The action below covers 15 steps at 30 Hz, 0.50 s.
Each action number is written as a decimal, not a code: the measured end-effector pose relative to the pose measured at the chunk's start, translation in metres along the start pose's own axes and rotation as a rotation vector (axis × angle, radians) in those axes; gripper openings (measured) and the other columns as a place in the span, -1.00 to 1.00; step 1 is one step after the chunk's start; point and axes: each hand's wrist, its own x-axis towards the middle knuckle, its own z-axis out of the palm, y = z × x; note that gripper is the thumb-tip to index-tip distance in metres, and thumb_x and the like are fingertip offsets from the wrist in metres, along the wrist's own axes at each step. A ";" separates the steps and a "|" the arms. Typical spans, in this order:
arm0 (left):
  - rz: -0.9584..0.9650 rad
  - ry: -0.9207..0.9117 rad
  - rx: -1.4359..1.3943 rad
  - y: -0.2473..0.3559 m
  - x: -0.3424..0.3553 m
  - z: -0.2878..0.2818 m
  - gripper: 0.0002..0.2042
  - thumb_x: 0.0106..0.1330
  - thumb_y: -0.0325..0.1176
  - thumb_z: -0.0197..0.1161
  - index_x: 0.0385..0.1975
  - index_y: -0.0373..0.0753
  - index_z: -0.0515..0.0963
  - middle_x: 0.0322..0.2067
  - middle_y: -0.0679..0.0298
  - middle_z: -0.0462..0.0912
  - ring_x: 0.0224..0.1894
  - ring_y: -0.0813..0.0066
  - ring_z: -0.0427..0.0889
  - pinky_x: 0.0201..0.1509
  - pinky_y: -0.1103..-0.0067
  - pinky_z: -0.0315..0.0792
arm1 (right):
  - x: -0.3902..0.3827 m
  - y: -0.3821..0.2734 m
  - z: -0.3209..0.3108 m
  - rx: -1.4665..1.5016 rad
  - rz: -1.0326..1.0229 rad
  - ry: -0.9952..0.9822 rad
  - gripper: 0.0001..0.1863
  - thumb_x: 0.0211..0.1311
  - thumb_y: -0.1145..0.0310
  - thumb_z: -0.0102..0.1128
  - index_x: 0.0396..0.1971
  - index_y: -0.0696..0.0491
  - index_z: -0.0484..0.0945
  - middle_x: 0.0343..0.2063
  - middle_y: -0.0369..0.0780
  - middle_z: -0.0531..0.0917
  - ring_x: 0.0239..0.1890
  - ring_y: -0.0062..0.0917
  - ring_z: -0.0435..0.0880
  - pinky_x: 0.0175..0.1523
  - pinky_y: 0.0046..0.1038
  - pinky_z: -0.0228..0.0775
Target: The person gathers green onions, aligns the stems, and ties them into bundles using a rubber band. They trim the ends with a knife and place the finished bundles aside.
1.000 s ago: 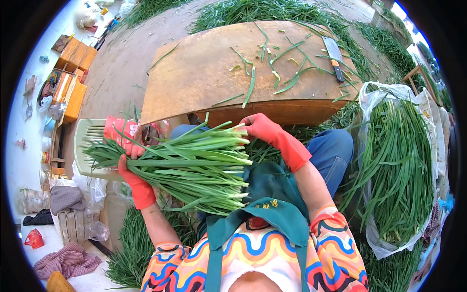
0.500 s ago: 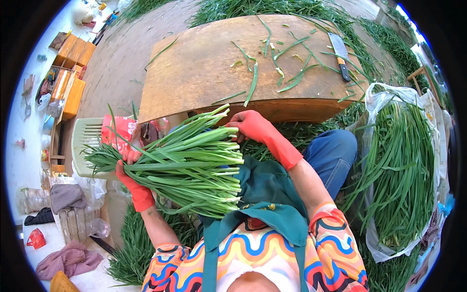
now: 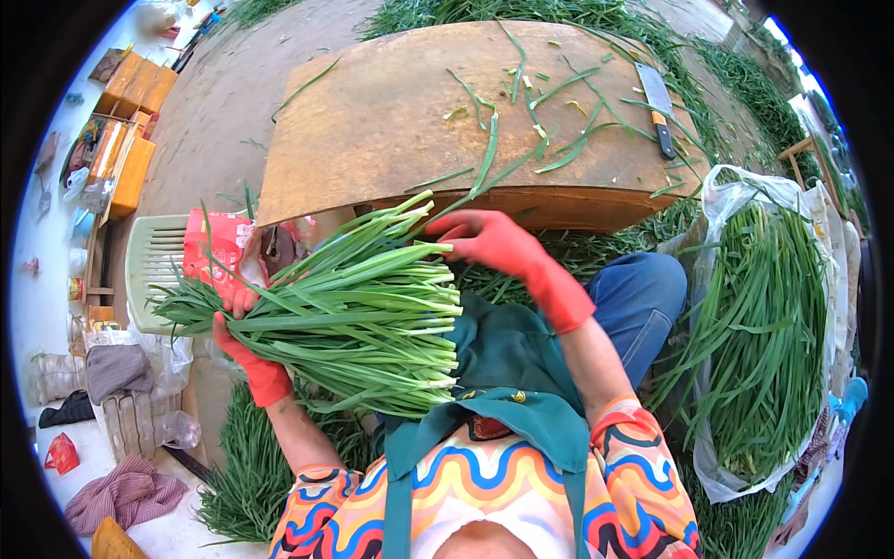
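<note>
My left hand (image 3: pixel 251 361), in a red rubber glove, grips a big bunch of long green leafy stalks (image 3: pixel 354 317) by its leafy end, with pale cut ends facing right. My right hand (image 3: pixel 503 256), also red-gloved, has its fingers curled at the upper cut ends; what is between them is partly hidden. Beyond the bunch is a worn wooden board (image 3: pixel 363 112) on a low box, with loose leaves and a black-handled cleaver (image 3: pixel 656 107). A pale green slatted plastic seat (image 3: pixel 154 275) and red packet (image 3: pixel 209 242) lie behind my left hand.
An open plastic bag (image 3: pixel 717 456) full of green stalks stands at my right. Heaps of greens (image 3: pixel 242 475) lie around me on the floor. Along the left are orange wooden boxes (image 3: pixel 130 177), cloths (image 3: pixel 130 498) and plastic bags.
My left hand and the bunch have shifted slightly left. My right hand has moved left, lifting briefly, its fingers working at the upper stalk ends. The board appears shifted as the view moved.
</note>
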 end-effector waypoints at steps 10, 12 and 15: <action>0.042 0.055 0.045 0.011 -0.002 -0.011 -0.72 0.01 -0.23 0.23 -0.47 -0.08 0.21 -0.60 0.47 0.18 -0.42 0.56 0.18 -0.19 0.58 0.17 | -0.007 -0.020 -0.066 0.273 0.022 0.523 -0.66 0.23 0.13 -0.07 -0.14 0.03 0.48 -0.54 -0.23 0.62 -0.60 -0.65 0.55 -0.53 -0.63 0.34; 0.009 0.005 0.050 0.009 0.001 -0.010 -0.71 0.02 -0.22 0.23 -0.46 -0.08 0.20 -0.59 0.47 0.19 -0.41 0.55 0.19 -0.18 0.56 0.17 | 0.005 -0.042 -0.028 -0.031 0.138 0.191 -0.64 0.15 0.11 0.05 -0.16 0.04 0.50 -0.54 -0.26 0.62 -0.64 -0.69 0.53 -0.54 -0.67 0.32; -0.015 -0.043 0.060 0.004 0.006 -0.004 -0.70 0.02 -0.21 0.22 -0.46 -0.08 0.19 -0.58 0.47 0.19 -0.39 0.53 0.21 -0.16 0.55 0.18 | 0.030 -0.050 0.012 -0.165 0.108 0.125 -0.70 0.09 0.14 0.12 -0.35 0.08 0.56 -0.67 -0.32 0.57 -0.68 -0.73 0.47 -0.59 -0.69 0.25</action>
